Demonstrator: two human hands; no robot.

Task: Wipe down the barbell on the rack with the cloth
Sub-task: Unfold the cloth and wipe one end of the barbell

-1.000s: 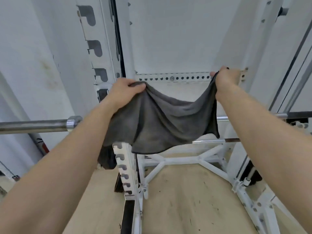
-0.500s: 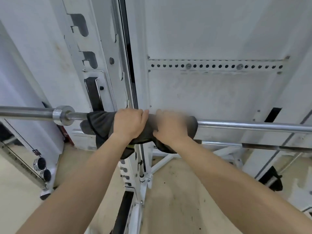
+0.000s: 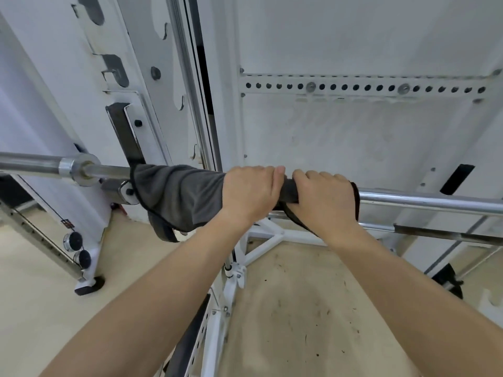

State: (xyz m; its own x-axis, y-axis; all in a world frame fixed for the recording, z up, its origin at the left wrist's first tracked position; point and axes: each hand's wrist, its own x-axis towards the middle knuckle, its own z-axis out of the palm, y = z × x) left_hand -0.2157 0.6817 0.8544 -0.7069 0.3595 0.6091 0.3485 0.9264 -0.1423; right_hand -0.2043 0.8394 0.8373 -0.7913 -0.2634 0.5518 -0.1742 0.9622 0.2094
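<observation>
A chrome barbell (image 3: 424, 201) lies across the white rack, running from the left edge to the right edge of the head view. A dark grey cloth (image 3: 177, 194) is draped over its left-middle section, beside the collar (image 3: 84, 170), with a corner hanging below. My left hand (image 3: 249, 193) grips the bar through the cloth. My right hand (image 3: 325, 201) grips the cloth-wrapped bar right next to it, thumbs almost touching. The bar under the cloth and hands is hidden.
A white rack upright (image 3: 168, 85) with hook slots rises behind the cloth. A thinner second bar (image 3: 446, 235) runs below the barbell at right. White base struts (image 3: 272, 240) cross the beige floor. A perforated rail (image 3: 353, 87) spans the white back wall.
One second ago both hands held the cloth spread open above the bar. Since then the cloth was laid over the barbell and both hands closed around it, side by side.
</observation>
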